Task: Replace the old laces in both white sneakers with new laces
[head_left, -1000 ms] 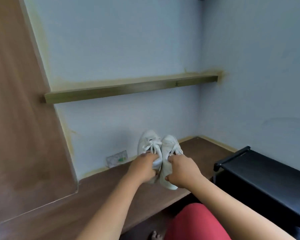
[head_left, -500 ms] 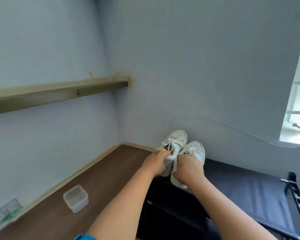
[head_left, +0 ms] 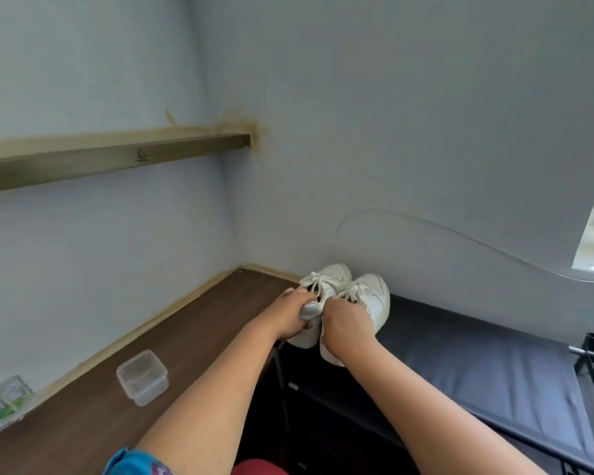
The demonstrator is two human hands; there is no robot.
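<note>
Two hands [head_left: 323, 318], each gripping one laced sneaker [head_left: 364, 296]

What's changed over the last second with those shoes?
The two white sneakers have been carried to the person's right, from over the brown desk to the edge of the dark rack. The left hand and right hand still grip one heel each, and the laces remain tied.

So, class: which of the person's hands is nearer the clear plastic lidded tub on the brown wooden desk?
Left. The left hand grips a sneaker beside the desk's edge; the right hand is farther from the tub.
</note>
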